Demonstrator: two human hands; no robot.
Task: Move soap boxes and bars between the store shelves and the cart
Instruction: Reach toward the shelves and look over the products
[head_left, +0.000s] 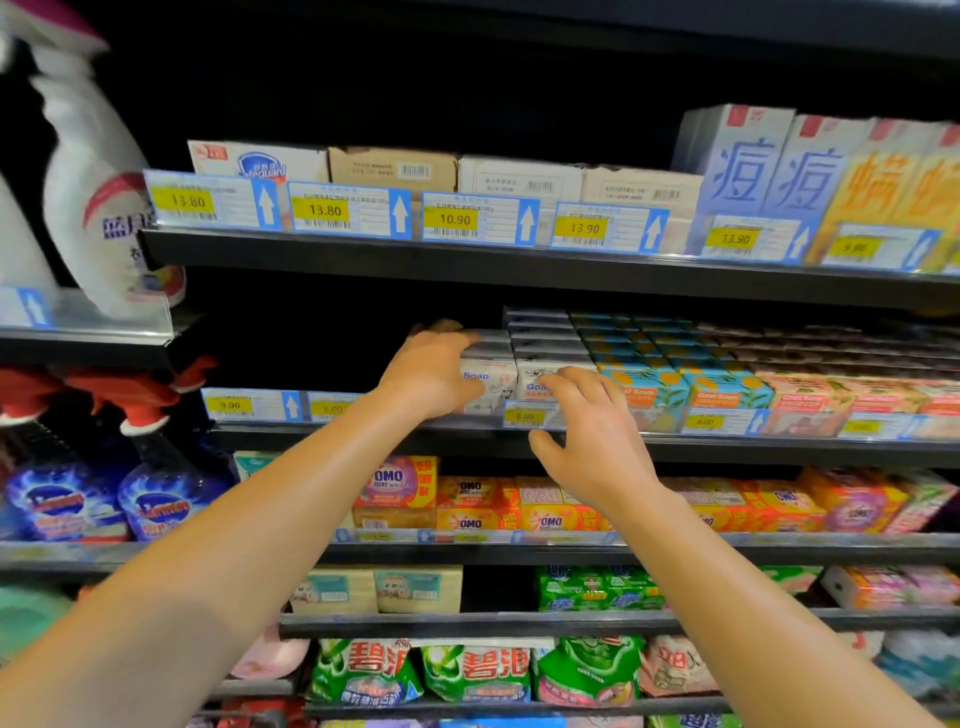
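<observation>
Two bare forearms enter from the lower corners of the frame and reach up to the middle shelf (727, 451) at frame centre.

The right hand (597, 441) is nearest, just right of centre. Its grip is wide: fingers spread and slightly bent, thumb out to the left, holding nothing. The fingertips lie over the front of the second white goat soap box (535, 382) and the yellow price tag (524, 415) below it; whether they touch cannot be told.

The left hand (431, 371) is slightly farther in, left of centre. Its grip is around the first white soap box (485, 382), which stands at the left end of the row on the middle shelf. Fingers curl over the top of the box, palm against its left side.

Front row count on that shelf, left to right: two white boxes, two teal-and-orange boxes (691, 395), then several pink-orange boxes (810, 402), blurred at the right edge. More rows are stacked behind.

Below, one shelf carries orange and purple OMO packs (478, 501); their count is unclear.

Above, the upper shelf (467, 260) shows six yellow price tags and four flat boxes (519, 176).

At upper left stands one white detergent bottle (98, 208).
</observation>
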